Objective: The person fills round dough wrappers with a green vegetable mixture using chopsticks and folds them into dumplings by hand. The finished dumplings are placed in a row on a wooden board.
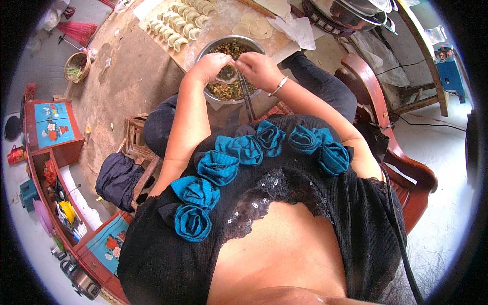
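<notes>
Above a metal bowl [260, 46] of chopped vegetable filling [223, 91], my left hand [213, 65] and my right hand [257, 68] meet at the fingertips. Between them they pinch a dumpling wrapper [227, 79] with filling in it. Chopsticks [246, 97] stand in the bowl and lean on its near rim. Round flat wrappers [253, 26] lie overlapping behind the bowl, on a floured wooden board [213, 28]. Rows of folded dumplings [179, 23] sit on the board's left part.
An electric cooker with metal pots [343, 17] stands at the back right, beside a white sheet [299, 32]. A wooden stool [139, 133] with dark cloth [118, 177] is at the left. A basket of greens [77, 68] rests on the floor. A wooden chair [410, 160] is at the right.
</notes>
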### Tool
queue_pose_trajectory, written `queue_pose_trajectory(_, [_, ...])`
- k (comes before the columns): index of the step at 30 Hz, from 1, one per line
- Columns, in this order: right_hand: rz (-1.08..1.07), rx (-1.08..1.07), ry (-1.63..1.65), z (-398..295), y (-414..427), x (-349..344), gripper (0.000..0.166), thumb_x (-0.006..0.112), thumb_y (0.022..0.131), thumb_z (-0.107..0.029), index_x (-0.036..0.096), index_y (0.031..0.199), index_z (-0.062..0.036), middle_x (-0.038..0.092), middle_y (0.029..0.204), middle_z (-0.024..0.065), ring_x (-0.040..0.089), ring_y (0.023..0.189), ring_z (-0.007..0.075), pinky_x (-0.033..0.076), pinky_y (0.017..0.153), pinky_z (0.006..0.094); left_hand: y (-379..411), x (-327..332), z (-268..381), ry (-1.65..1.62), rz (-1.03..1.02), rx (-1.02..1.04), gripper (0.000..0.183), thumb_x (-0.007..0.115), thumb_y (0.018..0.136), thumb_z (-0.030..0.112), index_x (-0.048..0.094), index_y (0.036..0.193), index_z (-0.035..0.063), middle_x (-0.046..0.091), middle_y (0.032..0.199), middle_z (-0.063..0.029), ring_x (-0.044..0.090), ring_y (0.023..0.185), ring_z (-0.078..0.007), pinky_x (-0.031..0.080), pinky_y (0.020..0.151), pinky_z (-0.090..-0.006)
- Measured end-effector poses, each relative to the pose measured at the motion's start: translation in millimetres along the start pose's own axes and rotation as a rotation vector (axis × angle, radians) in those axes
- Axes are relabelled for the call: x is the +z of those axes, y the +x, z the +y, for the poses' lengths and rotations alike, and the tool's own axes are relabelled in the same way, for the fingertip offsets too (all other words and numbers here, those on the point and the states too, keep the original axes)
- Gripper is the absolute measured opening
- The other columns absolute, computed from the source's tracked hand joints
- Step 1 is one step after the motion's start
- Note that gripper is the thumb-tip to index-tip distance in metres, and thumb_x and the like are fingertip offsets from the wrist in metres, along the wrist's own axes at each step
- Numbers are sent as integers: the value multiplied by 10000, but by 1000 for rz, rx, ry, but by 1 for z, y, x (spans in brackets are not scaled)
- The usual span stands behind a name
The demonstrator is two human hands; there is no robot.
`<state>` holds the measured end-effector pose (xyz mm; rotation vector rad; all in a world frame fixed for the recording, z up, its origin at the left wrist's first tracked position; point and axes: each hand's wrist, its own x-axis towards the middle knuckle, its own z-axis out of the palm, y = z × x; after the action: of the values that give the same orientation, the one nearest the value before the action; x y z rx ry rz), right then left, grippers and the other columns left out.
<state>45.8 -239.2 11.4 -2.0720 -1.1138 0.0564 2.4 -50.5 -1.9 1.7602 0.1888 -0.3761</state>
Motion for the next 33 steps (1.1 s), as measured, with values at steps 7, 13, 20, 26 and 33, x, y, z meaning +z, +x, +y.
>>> queue_pose_trajectory(7, [1,42,134,8,-17,-2,152,639,717,-149,539,792,-61,559,745,119,571,709,314,468,629,394,-11,3,21,-205,21,-152,263,468,893,261,612,984,60,575,977,-62,554,873,-173,535,636,-358])
queue_pose_trajectory(13, [77,-268,-91,2,-23,11,217,648,689,-129,535,869,-87,544,822,87,555,813,292,463,709,392,5,-3,-1,32,-14,13,245,490,883,240,608,995,57,578,960,-72,549,855,-167,510,639,-349])
queue_pose_trajectory(20, [183,-268,9,2,-20,15,139,639,694,-105,557,805,-86,557,833,87,560,800,287,469,681,372,1,1,5,130,-16,-82,228,536,866,219,602,985,36,608,896,-70,570,771,-157,487,620,-296])
queue_pose_trajectory(26, [186,-20,181,2,-19,18,89,624,709,-84,561,767,-60,567,745,112,574,714,303,472,626,379,-11,16,28,64,-26,-154,206,529,882,211,607,936,28,621,808,-74,609,667,-132,497,536,-248])
queue_pose_trajectory(33, [215,51,217,2,-15,15,98,628,718,-89,554,758,-39,569,741,124,579,704,297,469,605,364,-9,19,28,159,34,-60,253,511,892,240,614,970,23,633,815,-79,619,663,-142,513,528,-254])
